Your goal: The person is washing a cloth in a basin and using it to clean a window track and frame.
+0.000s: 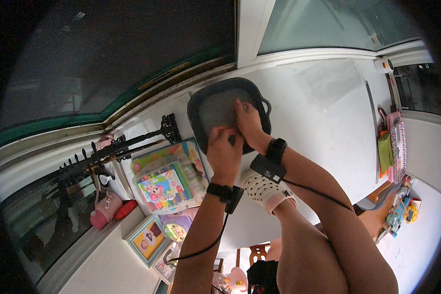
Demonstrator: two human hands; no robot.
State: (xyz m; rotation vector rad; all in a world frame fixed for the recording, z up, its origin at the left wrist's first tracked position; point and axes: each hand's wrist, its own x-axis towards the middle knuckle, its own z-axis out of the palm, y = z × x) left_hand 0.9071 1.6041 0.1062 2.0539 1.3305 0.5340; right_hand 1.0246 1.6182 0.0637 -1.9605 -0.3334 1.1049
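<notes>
A dark grey basin (201, 105) with rounded corners and a loop handle stands on a white surface by the window; its inside looks cloudy grey. Both of my hands are close together over its near right part. My left hand (224, 154) has its fingers curled in at the basin's near edge. Beside it, my right hand (249, 122) reaches in, thumb up and the other fingers bent down. A small dark patch shows between the hands. Whatever the fingers grip is hidden. Each wrist wears a black strap with a small box and cable.
My foot in a white clog (262, 191) rests on the white surface (313, 137), just nearer than the basin. Left of it lie a case of coloured markers (164, 188), a black ornamental rod (127, 147) and a picture frame (149, 240). A window frame (252, 29) borders the far side.
</notes>
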